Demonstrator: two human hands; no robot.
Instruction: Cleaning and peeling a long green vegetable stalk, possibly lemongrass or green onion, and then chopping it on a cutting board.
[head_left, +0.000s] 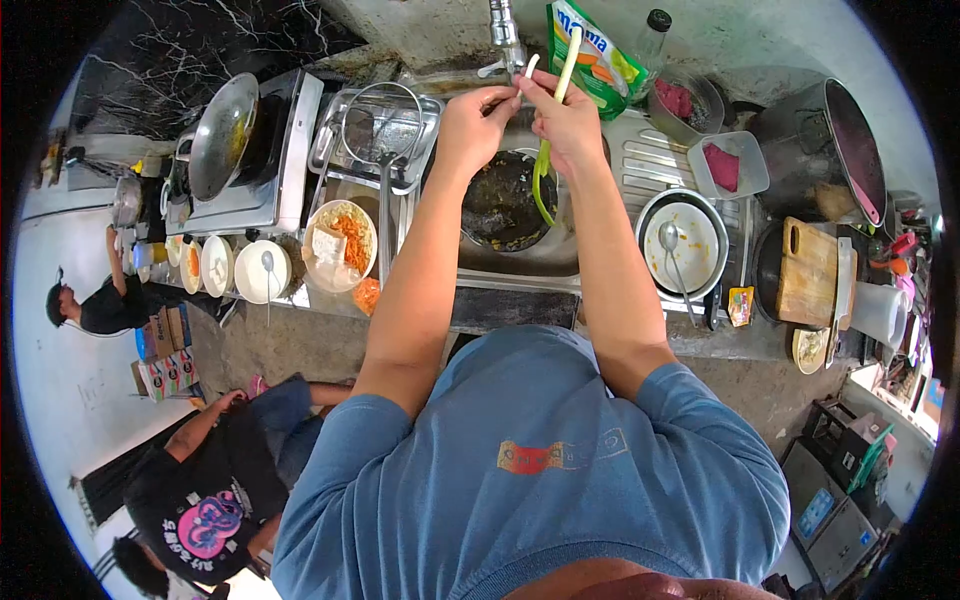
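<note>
My right hand (566, 124) grips a long spring onion (573, 60), its white end pointing up and its green leaves hanging below the palm. My left hand (480, 124) meets it at the fingertips, pinching a thinner white stalk (529, 71) that the right fingers also touch. Both hands are raised in front of a metal tap (505, 34), over the far part of the steel sink (517, 262). A dark, dirty pan (502, 206) sits in the basin beneath the hanging green leaves. Whether water is running cannot be made out.
Left of the sink are a wire strainer (385, 161), a bowl of shredded vegetables (352, 236) and a stove with a tilted wok (223, 139). At right stand nested bowls with a spoon (682, 262), a large pot (817, 150), a cutting board (806, 270) and a cleaver (841, 281). A green detergent pouch (600, 67) stands behind. Two other people are at left.
</note>
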